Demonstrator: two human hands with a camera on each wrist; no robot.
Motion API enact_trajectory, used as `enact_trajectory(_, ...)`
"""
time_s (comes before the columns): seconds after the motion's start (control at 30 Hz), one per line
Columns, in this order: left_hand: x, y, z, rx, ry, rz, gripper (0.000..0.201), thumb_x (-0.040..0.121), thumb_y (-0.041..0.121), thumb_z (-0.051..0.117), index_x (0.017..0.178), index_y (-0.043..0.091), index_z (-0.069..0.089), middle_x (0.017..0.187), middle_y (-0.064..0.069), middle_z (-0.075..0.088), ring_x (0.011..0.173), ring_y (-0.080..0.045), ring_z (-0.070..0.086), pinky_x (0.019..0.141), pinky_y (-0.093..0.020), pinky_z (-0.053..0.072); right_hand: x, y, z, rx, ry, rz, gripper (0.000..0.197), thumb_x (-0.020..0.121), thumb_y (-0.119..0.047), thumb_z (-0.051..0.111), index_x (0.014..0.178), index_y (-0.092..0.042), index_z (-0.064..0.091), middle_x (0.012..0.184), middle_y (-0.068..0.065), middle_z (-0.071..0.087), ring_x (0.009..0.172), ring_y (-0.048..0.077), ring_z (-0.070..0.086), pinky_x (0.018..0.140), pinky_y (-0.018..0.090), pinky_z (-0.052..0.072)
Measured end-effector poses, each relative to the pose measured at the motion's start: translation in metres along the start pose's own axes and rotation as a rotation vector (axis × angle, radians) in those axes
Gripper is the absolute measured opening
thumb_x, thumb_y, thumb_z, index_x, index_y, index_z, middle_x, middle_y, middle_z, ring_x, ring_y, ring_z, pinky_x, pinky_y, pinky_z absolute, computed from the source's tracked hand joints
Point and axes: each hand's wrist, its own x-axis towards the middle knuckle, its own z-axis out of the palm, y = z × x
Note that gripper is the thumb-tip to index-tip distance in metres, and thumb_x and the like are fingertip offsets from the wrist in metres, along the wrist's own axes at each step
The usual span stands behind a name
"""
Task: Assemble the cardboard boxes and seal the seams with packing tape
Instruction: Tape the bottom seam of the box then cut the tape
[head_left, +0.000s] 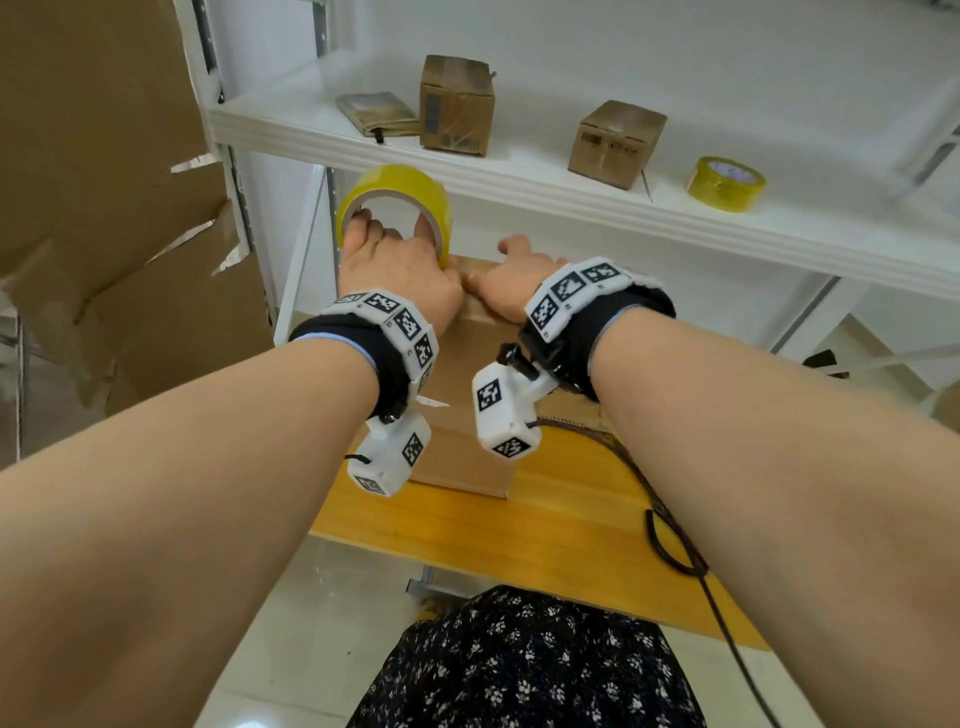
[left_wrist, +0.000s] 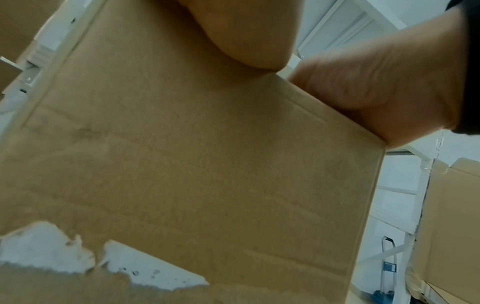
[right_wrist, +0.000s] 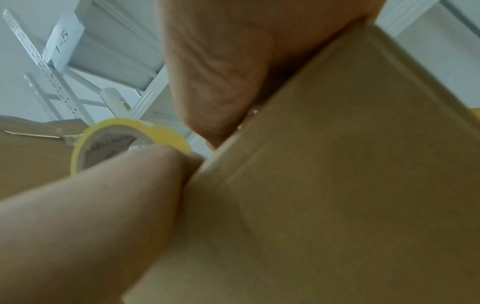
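Observation:
A brown cardboard box (head_left: 467, 452) stands on the wooden table (head_left: 561, 525), its side filling the left wrist view (left_wrist: 207, 174). My left hand (head_left: 392, 244) grips a yellow tape roll (head_left: 395, 195), fingers hooked through the core, at the box's far top edge. The roll (right_wrist: 161, 131) also shows in the right wrist view, beside the box (right_wrist: 337, 185). My right hand (head_left: 511, 280) lies flat on the box top, close beside the left one, fingers spread and pressing down. The box's top seam is hidden under both hands.
A white shelf (head_left: 519, 176) above holds two small taped boxes (head_left: 456, 104) (head_left: 615, 143), a flattened carton (head_left: 376, 113) and a second yellow tape roll (head_left: 726, 183). Large torn cardboard (head_left: 104, 208) leans at the left. A black cable (head_left: 670, 540) runs over the table's right part.

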Motion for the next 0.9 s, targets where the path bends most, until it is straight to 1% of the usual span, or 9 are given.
enact_trajectory(0.07, 0.001, 0.0, -0.001, -0.002, -0.005, 0.007, 0.064, 0.085, 0.043, 0.033, 0.144, 0.021, 0.034, 0.12, -0.026, 0.06, 0.131, -0.035, 0.039, 0.117, -0.041, 0.009, 0.0, -0.006, -0.001, -0.028, 0.068, -0.084, 0.068, 0.087, -0.053, 0.051, 0.147, -0.025, 0.031, 0.146, 0.011, 0.041, 0.134, 0.034, 0.036, 0.11, 0.049, 0.031)
enact_trajectory(0.1, 0.001, 0.0, -0.002, -0.004, -0.007, 0.007, 0.062, 0.085, 0.043, 0.033, 0.143, 0.021, 0.035, 0.119, -0.026, 0.06, 0.131, -0.035, 0.04, 0.117, -0.041, 0.009, 0.001, -0.008, 0.001, -0.06, 0.08, -0.158, 0.06, 0.091, -0.044, 0.048, 0.146, -0.024, 0.033, 0.149, 0.01, 0.038, 0.137, 0.031, 0.033, 0.112, 0.05, 0.026)
enact_trajectory(0.17, 0.0, 0.001, -0.004, -0.005, -0.015, 0.008, 0.052, 0.088, 0.042, 0.033, 0.133, 0.019, 0.044, 0.119, -0.024, 0.06, 0.13, -0.034, 0.04, 0.117, -0.041, 0.01, 0.0, -0.009, 0.007, -0.146, 0.011, -0.257, 0.041, 0.096, -0.03, 0.039, 0.136, -0.022, 0.043, 0.145, 0.009, 0.043, 0.134, 0.029, 0.036, 0.11, 0.05, 0.025)
enact_trajectory(0.23, -0.002, 0.002, -0.005, -0.005, -0.023, 0.007, 0.048, 0.089, 0.043, 0.033, 0.127, 0.018, 0.047, 0.119, -0.024, 0.06, 0.129, -0.034, 0.041, 0.116, -0.041, 0.01, -0.001, -0.005, 0.009, -0.198, -0.028, -0.279, 0.033, 0.096, -0.027, 0.033, 0.125, -0.02, 0.048, 0.137, 0.01, 0.049, 0.128, 0.03, 0.04, 0.106, 0.05, 0.028)
enact_trajectory(0.37, -0.001, 0.012, -0.003, -0.007, -0.004, 0.016, 0.058, 0.091, 0.046, 0.028, 0.138, 0.012, 0.036, 0.125, -0.026, 0.056, 0.131, -0.036, 0.038, 0.115, -0.042, 0.007, -0.001, 0.007, 0.004, -0.193, -0.007, -0.311, 0.033, 0.094, -0.025, 0.035, 0.124, -0.022, 0.048, 0.133, 0.01, 0.05, 0.127, 0.03, 0.041, 0.104, 0.051, 0.028)
enact_trajectory(0.57, 0.004, 0.045, 0.003, 0.03, 0.06, 0.026, 0.072, 0.092, 0.048, 0.027, 0.149, 0.003, 0.022, 0.13, -0.028, 0.051, 0.136, -0.036, 0.032, 0.117, -0.04, 0.003, 0.004, 0.037, -0.009, -0.122, -0.003, -0.335, 0.038, 0.098, -0.027, 0.031, 0.133, -0.025, 0.046, 0.133, 0.011, 0.052, 0.126, 0.033, 0.042, 0.105, 0.051, 0.032)
enact_trajectory(0.7, 0.005, 0.048, 0.006, 0.012, 0.086, 0.01, 0.07, 0.092, 0.046, 0.03, 0.148, 0.004, 0.024, 0.128, -0.027, 0.053, 0.134, -0.036, 0.035, 0.117, -0.04, 0.003, -0.002, 0.042, -0.011, -0.128, -0.005, -0.334, 0.048, 0.095, -0.042, 0.021, 0.131, -0.025, 0.048, 0.131, 0.012, 0.055, 0.122, 0.034, 0.046, 0.101, 0.049, 0.035)
enact_trajectory(0.77, 0.003, 0.037, 0.01, -0.014, 0.093, -0.053, 0.069, 0.091, 0.046, 0.031, 0.145, 0.003, 0.029, 0.126, -0.027, 0.055, 0.132, -0.037, 0.037, 0.117, -0.041, 0.006, -0.003, 0.037, -0.009, -0.186, -0.013, -0.339, 0.043, 0.099, -0.036, 0.027, 0.137, -0.023, 0.044, 0.137, 0.012, 0.051, 0.127, 0.033, 0.043, 0.103, 0.047, 0.033)
enact_trajectory(0.9, -0.001, 0.032, 0.012, -0.068, 0.108, -0.094, 0.067, 0.091, 0.049, 0.03, 0.139, 0.001, 0.037, 0.119, -0.027, 0.059, 0.127, -0.038, 0.042, 0.116, -0.043, 0.01, 0.0, 0.032, -0.012, -0.193, -0.055, -0.323, 0.052, 0.098, -0.029, 0.036, 0.15, -0.025, 0.033, 0.15, 0.009, 0.043, 0.136, 0.03, 0.037, 0.111, 0.045, 0.032)
